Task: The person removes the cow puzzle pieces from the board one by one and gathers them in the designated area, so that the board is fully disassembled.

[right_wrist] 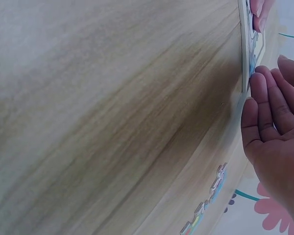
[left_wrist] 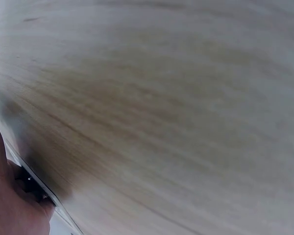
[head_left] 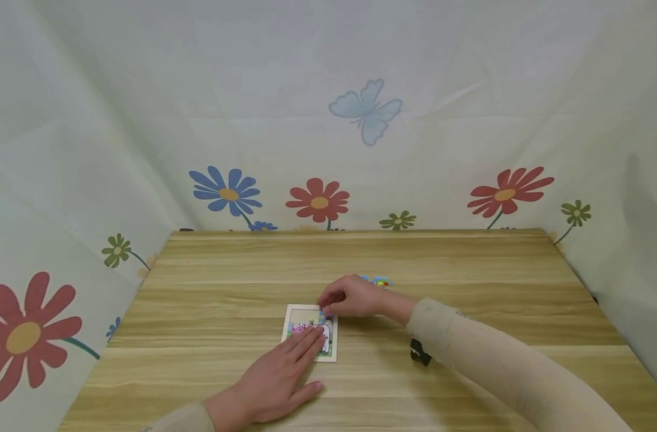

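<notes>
A small jigsaw puzzle (head_left: 310, 355) with a pink-and-white cow picture and a white border lies on the wooden table. My left hand (head_left: 279, 372) rests on its lower part, fingers stretched across the picture and thumb out to the side. At the upper right corner, my right hand (head_left: 355, 297) has its fingers bent down and pinches a small blue puzzle piece (head_left: 323, 316) against the frame. Part of that piece is hidden by the fingertips. In the right wrist view, the right hand (right_wrist: 277, 110) is curled beside the puzzle's edge (right_wrist: 244, 54).
Several loose colourful puzzle pieces (head_left: 381, 281) lie behind the right wrist; they also show in the right wrist view as pieces (right_wrist: 203, 208). A small black object (head_left: 420, 353) sits under the right forearm. A flowered cloth (head_left: 436, 156) hangs around the table (head_left: 225, 270).
</notes>
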Demonstrator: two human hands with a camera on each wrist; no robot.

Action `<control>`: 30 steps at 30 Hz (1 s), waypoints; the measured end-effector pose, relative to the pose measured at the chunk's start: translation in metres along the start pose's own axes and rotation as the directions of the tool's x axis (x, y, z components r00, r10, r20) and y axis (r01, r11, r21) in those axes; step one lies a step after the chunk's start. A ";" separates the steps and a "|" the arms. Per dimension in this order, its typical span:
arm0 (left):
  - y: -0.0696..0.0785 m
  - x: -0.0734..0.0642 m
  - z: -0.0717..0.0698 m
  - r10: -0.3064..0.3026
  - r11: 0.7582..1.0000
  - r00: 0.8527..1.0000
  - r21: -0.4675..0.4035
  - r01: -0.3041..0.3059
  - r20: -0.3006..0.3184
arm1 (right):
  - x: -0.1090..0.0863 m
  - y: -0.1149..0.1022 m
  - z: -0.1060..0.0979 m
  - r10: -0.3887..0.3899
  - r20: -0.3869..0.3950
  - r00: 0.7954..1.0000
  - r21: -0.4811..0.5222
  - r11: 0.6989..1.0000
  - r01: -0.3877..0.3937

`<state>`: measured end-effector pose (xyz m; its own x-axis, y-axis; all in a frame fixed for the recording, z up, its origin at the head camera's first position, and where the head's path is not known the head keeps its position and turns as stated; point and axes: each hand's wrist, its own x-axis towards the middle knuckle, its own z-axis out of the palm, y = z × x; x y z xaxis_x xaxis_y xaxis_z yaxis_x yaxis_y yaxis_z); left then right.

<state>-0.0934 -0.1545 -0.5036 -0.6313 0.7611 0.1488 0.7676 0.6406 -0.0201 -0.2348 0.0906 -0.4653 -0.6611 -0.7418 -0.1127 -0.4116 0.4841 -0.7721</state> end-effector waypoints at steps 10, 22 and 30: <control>0.000 -0.001 0.003 0.002 1.000 1.000 0.011 -0.002 -0.009 | 0.001 0.003 0.000 0.022 -0.012 1.000 0.038 0.999 -0.021; 0.000 0.000 0.007 0.009 1.000 0.999 0.021 -0.008 -0.036 | 0.005 0.005 0.003 0.019 -0.002 1.000 0.080 0.997 -0.019; 0.000 -0.001 0.007 0.012 1.000 0.998 0.023 -0.011 -0.056 | 0.007 0.007 0.006 -0.007 -0.022 1.000 0.104 0.995 0.009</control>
<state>-0.0937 -0.1542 -0.5102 -0.6147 0.7620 0.2038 0.7717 0.6344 -0.0443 -0.2387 0.0861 -0.4749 -0.6718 -0.7348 -0.0942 -0.3499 0.4267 -0.8339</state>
